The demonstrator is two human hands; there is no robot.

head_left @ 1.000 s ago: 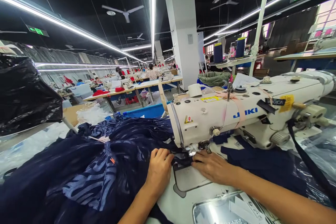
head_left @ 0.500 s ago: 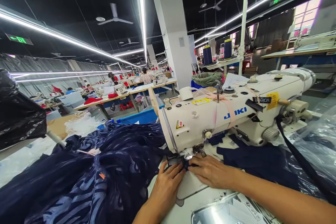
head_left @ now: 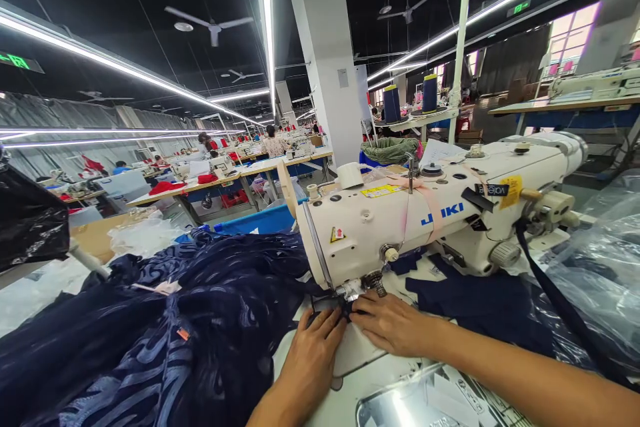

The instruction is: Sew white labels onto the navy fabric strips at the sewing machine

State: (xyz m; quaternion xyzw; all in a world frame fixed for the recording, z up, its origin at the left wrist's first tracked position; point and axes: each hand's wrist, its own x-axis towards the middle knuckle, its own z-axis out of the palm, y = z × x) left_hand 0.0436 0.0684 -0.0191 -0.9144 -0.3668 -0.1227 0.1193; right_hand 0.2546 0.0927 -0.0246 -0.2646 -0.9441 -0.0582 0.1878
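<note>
A white sewing machine [head_left: 380, 213] marked JUKI stands before me, its head over the work plate [head_left: 360, 347]. Close under the presser foot [head_left: 350, 290] lies a small piece of navy fabric [head_left: 346, 309]. My left hand [head_left: 315, 347] rests on the plate left of the foot, fingers laid out over the fabric's edge and thumb apart. On the other side my right hand [head_left: 390, 323] has its fingers together and bent onto the fabric beside the foot. The needle is hidden. A heap of sheer navy patterned garments [head_left: 210, 307] fills the left side.
Navy cut pieces [head_left: 480, 300] and clear plastic bags [head_left: 600, 273] lie on the right. A dark strap [head_left: 560, 293] hangs from the machine. Thread cones [head_left: 391, 103] stand behind it. A black plastic bag [head_left: 30, 213] juts in at left. Other people sit at tables further back.
The whole view has shifted, so hands and machine appear slightly further left. Both hands keep nearly the same place by the presser foot.
</note>
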